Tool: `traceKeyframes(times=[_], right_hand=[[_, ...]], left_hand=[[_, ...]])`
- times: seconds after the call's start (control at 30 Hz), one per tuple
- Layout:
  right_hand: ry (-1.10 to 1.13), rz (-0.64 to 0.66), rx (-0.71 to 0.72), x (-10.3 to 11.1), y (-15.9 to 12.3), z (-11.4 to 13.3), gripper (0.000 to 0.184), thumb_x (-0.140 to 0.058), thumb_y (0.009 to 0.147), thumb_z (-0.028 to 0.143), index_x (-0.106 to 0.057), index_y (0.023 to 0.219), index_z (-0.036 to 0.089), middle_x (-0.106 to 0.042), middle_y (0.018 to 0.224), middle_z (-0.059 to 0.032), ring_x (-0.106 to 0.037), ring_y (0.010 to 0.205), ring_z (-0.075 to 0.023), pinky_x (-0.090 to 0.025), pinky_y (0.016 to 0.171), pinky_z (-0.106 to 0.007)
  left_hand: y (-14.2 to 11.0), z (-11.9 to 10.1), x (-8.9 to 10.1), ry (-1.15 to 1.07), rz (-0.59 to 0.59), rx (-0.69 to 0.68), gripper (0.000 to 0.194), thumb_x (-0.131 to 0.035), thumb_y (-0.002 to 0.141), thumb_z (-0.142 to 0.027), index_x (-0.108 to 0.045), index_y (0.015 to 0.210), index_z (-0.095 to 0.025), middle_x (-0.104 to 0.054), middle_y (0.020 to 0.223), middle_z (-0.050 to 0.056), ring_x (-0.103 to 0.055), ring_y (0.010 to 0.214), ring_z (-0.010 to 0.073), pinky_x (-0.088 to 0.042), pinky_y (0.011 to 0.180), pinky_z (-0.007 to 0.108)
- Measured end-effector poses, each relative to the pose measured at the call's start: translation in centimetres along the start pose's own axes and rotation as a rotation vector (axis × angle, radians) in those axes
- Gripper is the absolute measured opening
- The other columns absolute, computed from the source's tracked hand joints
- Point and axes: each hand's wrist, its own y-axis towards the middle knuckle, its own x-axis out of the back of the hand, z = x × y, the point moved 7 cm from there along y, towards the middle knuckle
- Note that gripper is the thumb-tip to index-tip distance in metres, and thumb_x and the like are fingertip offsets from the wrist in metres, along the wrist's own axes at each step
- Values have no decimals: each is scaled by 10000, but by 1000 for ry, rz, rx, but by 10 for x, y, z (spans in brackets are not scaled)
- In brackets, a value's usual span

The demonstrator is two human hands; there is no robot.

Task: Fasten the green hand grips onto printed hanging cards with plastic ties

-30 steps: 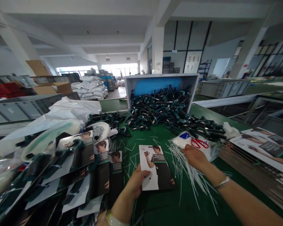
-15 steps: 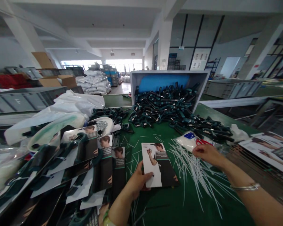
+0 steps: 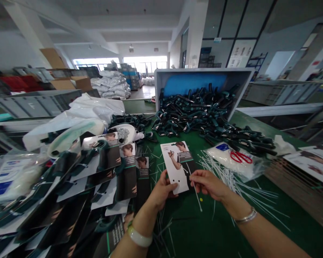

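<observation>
My left hand [image 3: 163,190] grips a printed cardboard card [image 3: 168,161] by its lower left edge, thumb on the front. Two small dark holes show near the card's lower end. Pinched in my right hand [image 3: 208,184] is a thin white cable tie [image 3: 198,200], close to the card's right edge. One end points up over the card and the other hangs down toward the table. Behind my right hand lies a loose spread of white cable ties [image 3: 239,184]. Red-handled scissors [image 3: 240,157] rest on a clear plastic bag [image 3: 222,156] of white contents.
A tipped grey bin [image 3: 244,82] spills dark green and black handled tools [image 3: 196,114] onto the green table. Carded tools [image 3: 104,179] are heaped at left, beside a white bowl [image 3: 133,134] of small metal parts. Stacked printed cards [image 3: 312,161] stand at right.
My right hand has moved left from the scissors to the card and now holds a cable tie. The card is tilted more in my left hand. The view has shifted slightly.
</observation>
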Motion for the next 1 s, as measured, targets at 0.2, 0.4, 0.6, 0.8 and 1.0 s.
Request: traceKeyframes(times=[0.2, 0.4, 0.6, 0.8, 1.0], right_hand=[[-77, 32, -11, -5, -1, -3, 308, -653, 656, 415, -527, 717, 140, -606, 654, 5, -479, 417, -33, -164, 322, -140], [-791, -16, 286, -15, -19, 24, 209, -481, 812, 324, -620, 772, 173, -634, 704, -12, -543, 578, -103, -373, 512, -210], [-1702, -210, 556, -27, -41, 40, 208, -469, 795, 127, -653, 850, 207, -629, 778, -57, -571, 740, -182, -377, 564, -244], [-1904, -142, 630, -38, -36, 42, 240, -488, 728, 24, -625, 849, 179, -620, 806, -83, -559, 747, -217, -363, 527, -257], [-1933, -96, 776, -51, -40, 51, 209, -498, 727, 28, -616, 834, 164, -611, 787, -91, -546, 752, -219, -358, 529, -265]], left_hand=[[1, -4, 2, 1, -50, -37, 627, -677, 640, -185, -346, 1169, -246, -616, 940, 37, -607, 672, 141, -469, 465, 190], [0, -9, 4, -28, -81, -39, 609, -692, 622, -215, -386, 1148, -237, -620, 923, 33, -599, 640, 131, -460, 454, 188], [0, -8, 7, -65, -111, 5, 584, -679, 623, -209, -435, 1153, -230, -615, 856, 25, -587, 605, 114, -441, 434, 165], [-4, -10, 3, -44, -89, 19, 498, -644, 662, -229, -488, 1136, -227, -584, 778, 0, -538, 544, 75, -424, 410, 142], [-5, -10, 4, -57, -101, 24, 512, -670, 648, -249, -503, 1132, -235, -571, 725, -14, -501, 513, 62, -399, 410, 140]])
